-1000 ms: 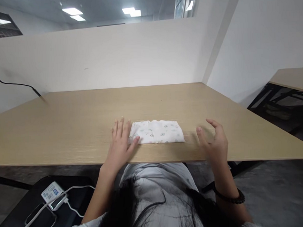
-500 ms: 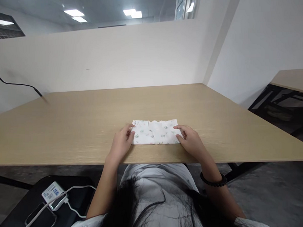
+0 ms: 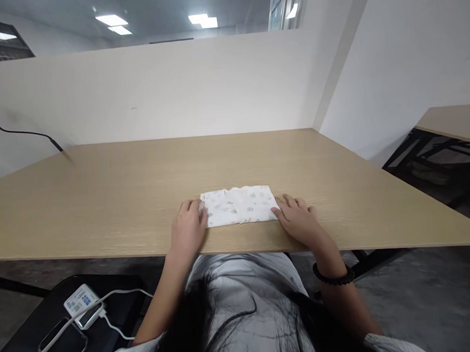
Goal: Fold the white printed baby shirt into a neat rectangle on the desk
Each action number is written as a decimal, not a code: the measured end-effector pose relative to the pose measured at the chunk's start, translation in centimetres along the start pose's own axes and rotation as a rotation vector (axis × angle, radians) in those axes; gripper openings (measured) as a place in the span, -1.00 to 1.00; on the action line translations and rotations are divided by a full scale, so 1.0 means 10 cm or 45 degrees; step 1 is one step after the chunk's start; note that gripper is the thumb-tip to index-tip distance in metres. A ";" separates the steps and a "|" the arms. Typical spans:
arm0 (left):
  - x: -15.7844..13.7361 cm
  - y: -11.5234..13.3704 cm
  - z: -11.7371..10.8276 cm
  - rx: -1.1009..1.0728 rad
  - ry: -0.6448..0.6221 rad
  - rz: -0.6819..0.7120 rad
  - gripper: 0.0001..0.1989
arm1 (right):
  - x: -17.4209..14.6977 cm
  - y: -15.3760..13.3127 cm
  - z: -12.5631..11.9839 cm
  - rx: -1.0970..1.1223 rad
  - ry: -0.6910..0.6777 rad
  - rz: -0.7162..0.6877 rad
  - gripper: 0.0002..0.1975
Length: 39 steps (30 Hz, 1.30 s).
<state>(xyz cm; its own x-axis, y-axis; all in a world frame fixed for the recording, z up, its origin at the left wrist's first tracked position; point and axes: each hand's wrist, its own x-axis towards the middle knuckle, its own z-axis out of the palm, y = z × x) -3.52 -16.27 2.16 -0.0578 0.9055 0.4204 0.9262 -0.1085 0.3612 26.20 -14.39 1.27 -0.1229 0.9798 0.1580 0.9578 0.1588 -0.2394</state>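
Note:
A white cloth (image 3: 239,205) with small animal-like prints lies folded into a long strip on the table, near its front edge. Its upper edge is a little wavy, and the strip tilts slightly down at the left. My left hand (image 3: 188,226) closes on the left end, thumb over the fabric and fingers curled at the edge. At the right end, my right hand (image 3: 299,221) rests with its fingers spread on the tabletop. Its thumb touches the cloth's lower right corner.
The wooden table (image 3: 116,195) meets a white partition (image 3: 186,90) at the back. A black cable (image 3: 29,133) hangs at the left. Beside my left arm, a black chair seat (image 3: 115,288) holds a white power bank (image 3: 83,304) with a white cable.
My right fingers have spread out flat from a pinch at the right end. My left fingers have curled in more. The cloth's left end has shifted slightly towards me.

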 end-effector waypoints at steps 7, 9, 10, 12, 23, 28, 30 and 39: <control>-0.14 0.39 0.09 0.030 -0.338 0.605 -0.14 | -0.07 -0.24 -0.01 -0.128 0.009 -0.162 -0.26; -0.15 0.41 0.08 0.039 -0.527 0.597 -0.12 | -0.09 -0.30 0.02 -0.104 -0.069 -0.275 -0.19; -0.15 0.40 0.08 0.044 -0.576 0.568 -0.12 | -0.10 -0.31 0.03 -0.097 -0.101 -0.287 -0.16; -0.16 0.35 0.06 0.058 -0.591 0.523 -0.10 | -0.12 -0.30 0.06 -0.086 -0.130 -0.249 -0.10; -0.40 -0.09 -0.17 0.082 -0.477 0.675 -0.12 | -0.39 0.17 -0.15 0.133 -0.235 -0.574 -0.06; -0.47 -0.35 -0.32 -0.171 -0.328 0.937 -0.59 | -0.56 0.34 -0.12 0.262 -0.017 -0.663 -0.39; -0.47 -0.41 -0.38 -0.303 -0.262 0.991 -0.67 | -0.60 0.38 -0.11 0.324 0.099 -0.723 -0.63; -0.63 -0.30 -0.73 -0.863 -0.255 0.768 -0.73 | -0.86 0.35 -0.48 0.937 -0.193 -0.834 -0.80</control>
<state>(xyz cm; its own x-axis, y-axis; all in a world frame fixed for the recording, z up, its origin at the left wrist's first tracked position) -8.64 -24.67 4.53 0.4865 0.6649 0.5668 0.3595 -0.7436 0.5637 31.89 -22.82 3.62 -0.6506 0.6691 0.3592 0.2961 0.6591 -0.6913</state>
